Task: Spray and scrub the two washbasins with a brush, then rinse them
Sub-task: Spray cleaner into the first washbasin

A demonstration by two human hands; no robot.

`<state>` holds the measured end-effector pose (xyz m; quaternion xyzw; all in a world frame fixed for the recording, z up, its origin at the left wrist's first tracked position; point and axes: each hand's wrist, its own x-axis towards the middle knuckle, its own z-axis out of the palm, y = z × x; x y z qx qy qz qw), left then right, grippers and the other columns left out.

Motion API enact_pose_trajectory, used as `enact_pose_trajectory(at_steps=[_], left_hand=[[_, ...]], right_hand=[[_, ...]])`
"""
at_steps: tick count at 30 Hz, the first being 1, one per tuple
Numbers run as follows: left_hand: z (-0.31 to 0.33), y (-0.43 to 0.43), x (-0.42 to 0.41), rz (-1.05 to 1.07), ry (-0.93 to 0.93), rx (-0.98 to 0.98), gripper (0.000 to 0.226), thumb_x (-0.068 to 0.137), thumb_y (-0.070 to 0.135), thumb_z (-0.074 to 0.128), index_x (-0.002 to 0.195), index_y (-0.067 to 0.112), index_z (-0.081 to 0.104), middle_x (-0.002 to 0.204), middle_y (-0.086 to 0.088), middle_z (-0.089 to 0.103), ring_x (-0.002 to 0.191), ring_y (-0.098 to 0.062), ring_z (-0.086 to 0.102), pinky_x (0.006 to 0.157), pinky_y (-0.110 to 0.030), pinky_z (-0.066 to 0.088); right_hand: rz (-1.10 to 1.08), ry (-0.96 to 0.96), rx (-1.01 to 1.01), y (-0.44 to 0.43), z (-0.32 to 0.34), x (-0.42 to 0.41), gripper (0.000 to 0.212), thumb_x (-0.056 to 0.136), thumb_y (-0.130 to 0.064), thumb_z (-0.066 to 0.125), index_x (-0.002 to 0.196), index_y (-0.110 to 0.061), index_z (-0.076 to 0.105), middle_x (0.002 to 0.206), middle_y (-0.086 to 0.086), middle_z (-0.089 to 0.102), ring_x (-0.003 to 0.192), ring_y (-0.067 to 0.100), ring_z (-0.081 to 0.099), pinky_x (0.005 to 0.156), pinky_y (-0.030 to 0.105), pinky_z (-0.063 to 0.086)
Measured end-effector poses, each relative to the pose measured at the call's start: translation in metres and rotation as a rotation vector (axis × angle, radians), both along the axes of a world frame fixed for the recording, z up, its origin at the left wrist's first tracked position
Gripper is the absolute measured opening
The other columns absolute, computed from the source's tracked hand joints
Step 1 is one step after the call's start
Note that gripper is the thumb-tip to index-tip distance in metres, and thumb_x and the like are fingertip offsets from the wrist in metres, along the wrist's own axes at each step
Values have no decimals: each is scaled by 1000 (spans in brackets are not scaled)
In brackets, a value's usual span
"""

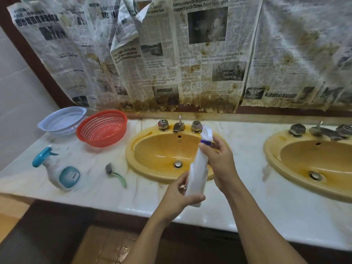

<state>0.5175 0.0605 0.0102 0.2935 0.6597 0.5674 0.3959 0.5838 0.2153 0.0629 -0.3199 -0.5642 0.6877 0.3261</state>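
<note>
The right washbasin (pixel 271 156) runs off the view's right edge, and the white spray bottle (pixel 198 168) has a blurred nozzle.

Two yellow washbasins: left washbasin (pixel 133 149), right washbasin (pixel 270 149). One marble countertop (pixel 247 187). Two spray bottles: white spray bottle (pixel 198 172), teal-topped spray bottle (pixel 57 170). One brush (pixel 115 173). Two plastic baskets: pale basket (pixel 62 121), red basket (pixel 102 128). Four tap knobs, two per basin, left to right: knob one (pixel 163 125), knob two (pixel 196 126), knob three (pixel 297 129), knob four (pixel 343 130). Two spouts: left spout (pixel 178 127), right spout (pixel 323 132). Two drain plugs: left plug (pixel 177 164), right plug (pixel 314 175). Two hands, both gripping the white spray bottle: left hand (pixel 181 193), right hand (pixel 219 159). Newspaper sheets (pixel 190 54) on the wall: several, overlapping, exact number unclear
</note>
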Motion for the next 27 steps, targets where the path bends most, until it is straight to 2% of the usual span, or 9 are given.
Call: enact_pose_trajectory(at_steps=[3, 5, 9, 13, 16, 19, 22, 27], left_hand=[[-8, -10, -5, -20, 7, -23, 73, 70, 17, 95, 131, 41, 63, 119, 7, 69, 104, -15, 68, 76, -23, 57], [-13, -15, -13, -63, 28, -48, 70, 72, 18, 93, 131, 39, 62, 118, 14, 71, 106, -7, 67, 78, -20, 55], [-25, -32, -35, -106, 47, -120, 73, 66, 39, 95, 131, 41, 63, 118, 13, 70, 105, -6, 66, 83, -21, 55], [-45, -54, -46, -122, -5, -146, 73, 65, 40, 96, 131, 38, 64, 117, 12, 70, 100, -5, 68, 84, -25, 59], [-52, -68, -57, -161, -33, -160, 63, 68, 35, 95, 125, 39, 68, 113, 13, 72, 101, -8, 69, 87, -29, 60], [-53, -74, -68, -208, -20, -202, 53, 72, 33, 93, 118, 40, 69, 110, 18, 73, 100, -5, 69, 89, -28, 60], [-50, -71, -73, -211, -12, -212, 58, 69, 40, 93, 121, 41, 68, 115, 16, 72, 104, -10, 69, 90, -30, 60], [-48, -62, -73, -173, -23, -188, 55, 69, 28, 95, 118, 40, 70, 109, 17, 74, 100, -8, 69, 87, -24, 59]], right_hand=[[25, 3, -55, -10, -8, -12, 42, 76, -36, 82, 115, -30, 67, 92, -7, 71, 85, 22, 70, 76, 43, 55], [31, -11, -60, -17, -13, -22, 32, 84, -28, 80, 113, -25, 67, 90, -2, 72, 77, 23, 71, 69, 40, 54], [-26, -127, -100, -36, -23, -43, 21, 89, -29, 76, 105, -17, 68, 93, 6, 73, 65, 21, 69, 63, 35, 52], [-123, -305, -127, -57, -44, -65, 25, 85, -38, 72, 96, -16, 72, 74, 3, 73, 62, 23, 68, 69, 44, 56], [-214, -395, -136, -68, -54, -75, 21, 80, -33, 65, 82, -12, 69, 57, 2, 67, 72, 34, 72, 77, 51, 60], [-200, -384, -150, -73, -60, -79, 21, 81, -34, 66, 84, -13, 68, 60, 2, 69, 73, 34, 72, 79, 53, 59], [-161, -311, -139, -72, -59, -79, 23, 88, -39, 72, 101, -20, 68, 78, -1, 73, 74, 23, 73, 75, 46, 59], [-230, -270, -246, -57, -56, -78, 12, 87, -33, 72, 88, -24, 64, 67, 4, 64, 62, 24, 65, 69, 40, 54]])
